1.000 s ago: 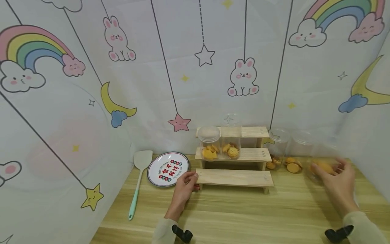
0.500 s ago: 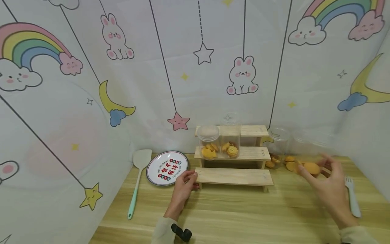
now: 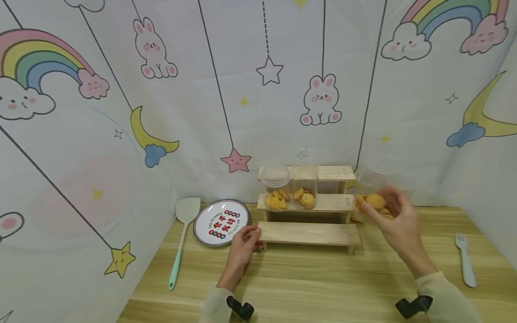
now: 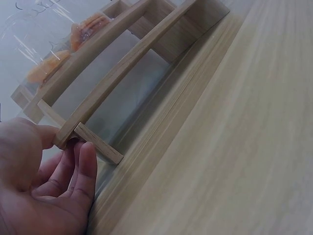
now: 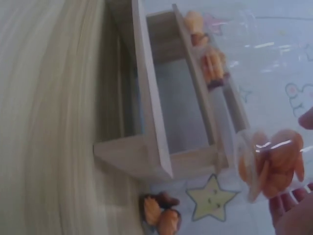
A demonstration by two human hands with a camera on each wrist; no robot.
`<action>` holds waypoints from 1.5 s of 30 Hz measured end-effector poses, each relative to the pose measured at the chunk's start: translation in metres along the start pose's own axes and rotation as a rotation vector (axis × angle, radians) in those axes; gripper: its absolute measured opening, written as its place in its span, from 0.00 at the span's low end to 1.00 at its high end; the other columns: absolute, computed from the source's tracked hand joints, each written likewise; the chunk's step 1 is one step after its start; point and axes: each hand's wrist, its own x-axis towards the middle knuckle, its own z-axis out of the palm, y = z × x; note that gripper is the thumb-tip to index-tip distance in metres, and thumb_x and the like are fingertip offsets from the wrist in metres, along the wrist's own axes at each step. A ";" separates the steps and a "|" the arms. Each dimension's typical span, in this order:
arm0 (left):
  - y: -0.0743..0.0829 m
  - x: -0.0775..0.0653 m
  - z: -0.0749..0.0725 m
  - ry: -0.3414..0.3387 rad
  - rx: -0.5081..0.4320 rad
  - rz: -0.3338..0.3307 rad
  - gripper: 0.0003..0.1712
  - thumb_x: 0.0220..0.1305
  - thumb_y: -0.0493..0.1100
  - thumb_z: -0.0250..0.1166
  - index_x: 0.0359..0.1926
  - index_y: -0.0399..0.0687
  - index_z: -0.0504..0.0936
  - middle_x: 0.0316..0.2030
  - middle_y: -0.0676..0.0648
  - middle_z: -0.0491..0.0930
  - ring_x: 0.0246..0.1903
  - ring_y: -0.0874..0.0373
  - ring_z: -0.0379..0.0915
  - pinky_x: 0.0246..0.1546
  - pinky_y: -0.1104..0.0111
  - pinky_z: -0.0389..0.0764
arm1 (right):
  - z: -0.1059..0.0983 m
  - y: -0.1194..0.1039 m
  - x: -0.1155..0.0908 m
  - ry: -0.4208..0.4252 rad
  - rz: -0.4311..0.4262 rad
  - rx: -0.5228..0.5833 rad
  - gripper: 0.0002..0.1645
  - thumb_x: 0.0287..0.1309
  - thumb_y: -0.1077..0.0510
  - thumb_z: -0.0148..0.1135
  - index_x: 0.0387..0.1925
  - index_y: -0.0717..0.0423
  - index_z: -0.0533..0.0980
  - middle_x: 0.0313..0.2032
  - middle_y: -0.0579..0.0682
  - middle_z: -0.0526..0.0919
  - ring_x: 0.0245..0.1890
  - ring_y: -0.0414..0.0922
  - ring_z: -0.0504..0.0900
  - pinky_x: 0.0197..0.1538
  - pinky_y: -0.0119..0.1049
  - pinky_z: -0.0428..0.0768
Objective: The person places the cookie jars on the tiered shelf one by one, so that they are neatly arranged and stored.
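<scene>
Clear plastic jar in the right hand, upper outline blurred and hard to trace against the white backdrop; things behind partly masked by the same hand. Further biscuits cut off at six o'clock in the right wrist view. Wood-grain tabletop below; cartoon motifs on the backdrop. About the wooden shelf: plate at nine o'clock, spatula beyond, fork between three and four, two more jars upon the shelf. Jar at three o'clock, near the shelf's right end, rounded golden-orange contents heaped inside; right fingers and thumb clasped round it. Left hand gripping the lowest board's left end, thumb above, fingers curled beneath.
</scene>
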 end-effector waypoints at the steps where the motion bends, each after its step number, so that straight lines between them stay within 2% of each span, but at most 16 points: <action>1: 0.001 0.000 0.000 -0.001 0.000 -0.001 0.26 0.82 0.46 0.63 0.67 0.28 0.76 0.50 0.33 0.86 0.33 0.57 0.85 0.42 0.64 0.95 | 0.003 -0.001 0.002 -0.011 -0.003 0.008 0.44 0.65 0.58 0.78 0.77 0.59 0.68 0.63 0.43 0.76 0.60 0.22 0.75 0.58 0.09 0.78; 6: 0.002 0.000 0.000 -0.001 -0.002 0.001 0.26 0.82 0.46 0.63 0.67 0.27 0.76 0.51 0.32 0.86 0.33 0.57 0.85 0.41 0.64 0.95 | 0.025 0.000 0.013 -0.050 -0.004 0.078 0.43 0.66 0.58 0.78 0.76 0.59 0.68 0.65 0.50 0.77 0.61 0.26 0.77 0.57 0.12 0.81; 10: 0.001 0.000 0.000 0.007 0.002 -0.007 0.25 0.83 0.45 0.62 0.67 0.28 0.76 0.50 0.33 0.86 0.32 0.57 0.85 0.40 0.66 0.94 | 0.045 0.001 0.017 -0.072 -0.005 0.060 0.45 0.67 0.54 0.78 0.78 0.56 0.67 0.69 0.56 0.76 0.67 0.42 0.79 0.60 0.14 0.80; 12: 0.001 0.000 0.000 0.007 0.006 -0.010 0.25 0.83 0.46 0.62 0.67 0.29 0.76 0.50 0.33 0.86 0.32 0.57 0.85 0.39 0.67 0.94 | 0.053 0.001 0.018 -0.081 -0.030 0.011 0.47 0.67 0.51 0.77 0.80 0.55 0.65 0.71 0.58 0.76 0.71 0.51 0.78 0.66 0.24 0.83; 14: 0.000 0.000 0.000 0.007 0.009 -0.017 0.25 0.83 0.46 0.62 0.67 0.29 0.76 0.50 0.34 0.86 0.32 0.57 0.85 0.39 0.68 0.94 | 0.059 0.000 0.018 -0.095 -0.083 -0.052 0.49 0.67 0.51 0.77 0.81 0.56 0.63 0.72 0.61 0.75 0.73 0.60 0.76 0.71 0.39 0.85; 16: -0.001 0.000 0.001 0.004 0.012 -0.018 0.25 0.83 0.46 0.62 0.67 0.29 0.76 0.51 0.34 0.86 0.33 0.57 0.85 0.40 0.68 0.94 | 0.065 0.001 0.017 -0.113 -0.143 -0.114 0.51 0.66 0.54 0.77 0.82 0.58 0.61 0.72 0.64 0.74 0.72 0.64 0.76 0.68 0.56 0.85; 18: -0.001 0.000 0.001 0.005 0.010 -0.019 0.26 0.82 0.46 0.62 0.67 0.30 0.76 0.51 0.34 0.86 0.33 0.57 0.85 0.40 0.68 0.94 | 0.068 0.001 0.016 -0.134 -0.195 -0.161 0.54 0.64 0.58 0.78 0.83 0.60 0.59 0.73 0.67 0.73 0.71 0.67 0.76 0.65 0.63 0.84; 22: -0.002 0.000 0.001 0.011 0.010 -0.015 0.25 0.82 0.46 0.63 0.67 0.30 0.77 0.50 0.34 0.86 0.33 0.57 0.85 0.40 0.67 0.94 | 0.073 0.002 0.018 -0.153 -0.230 -0.199 0.55 0.64 0.60 0.78 0.83 0.61 0.57 0.73 0.68 0.72 0.70 0.67 0.77 0.62 0.63 0.86; 30: 0.000 0.001 0.001 0.004 0.008 -0.019 0.26 0.83 0.47 0.62 0.68 0.30 0.76 0.51 0.34 0.86 0.34 0.57 0.86 0.41 0.67 0.94 | 0.074 0.001 0.023 -0.210 -0.152 -0.193 0.55 0.68 0.55 0.75 0.85 0.57 0.54 0.73 0.65 0.71 0.69 0.67 0.76 0.60 0.63 0.88; 37: -0.003 -0.002 0.000 0.005 0.011 -0.011 0.26 0.83 0.46 0.62 0.67 0.28 0.76 0.50 0.34 0.86 0.32 0.57 0.85 0.40 0.66 0.95 | 0.068 0.008 0.010 -0.273 -0.039 -0.144 0.59 0.70 0.47 0.74 0.87 0.51 0.48 0.79 0.67 0.63 0.74 0.72 0.71 0.72 0.68 0.80; 39: -0.003 -0.001 0.000 0.002 0.009 -0.020 0.26 0.83 0.46 0.62 0.67 0.28 0.76 0.50 0.35 0.86 0.32 0.58 0.85 0.40 0.67 0.94 | 0.062 0.010 0.004 -0.260 -0.043 -0.124 0.58 0.71 0.47 0.73 0.87 0.52 0.47 0.80 0.67 0.62 0.75 0.71 0.70 0.74 0.65 0.77; 40: -0.003 -0.001 0.001 0.001 0.010 -0.021 0.26 0.83 0.46 0.62 0.67 0.29 0.76 0.50 0.34 0.86 0.32 0.58 0.85 0.40 0.67 0.94 | 0.059 0.012 0.001 -0.252 -0.051 -0.107 0.56 0.73 0.48 0.72 0.87 0.52 0.49 0.79 0.67 0.63 0.75 0.70 0.70 0.76 0.60 0.77; 43: -0.003 0.002 0.001 0.003 0.010 -0.020 0.26 0.82 0.47 0.63 0.67 0.30 0.77 0.51 0.34 0.86 0.33 0.57 0.85 0.40 0.68 0.94 | 0.047 0.016 -0.007 -0.207 -0.092 -0.100 0.48 0.75 0.52 0.69 0.84 0.57 0.55 0.76 0.66 0.68 0.73 0.65 0.73 0.76 0.33 0.79; 45: -0.003 0.003 0.000 0.008 0.013 -0.019 0.26 0.82 0.47 0.63 0.68 0.31 0.77 0.51 0.34 0.86 0.33 0.57 0.86 0.40 0.68 0.94 | 0.037 0.020 -0.011 -0.160 -0.107 -0.087 0.42 0.75 0.56 0.68 0.81 0.61 0.61 0.74 0.65 0.72 0.72 0.54 0.75 0.70 0.16 0.75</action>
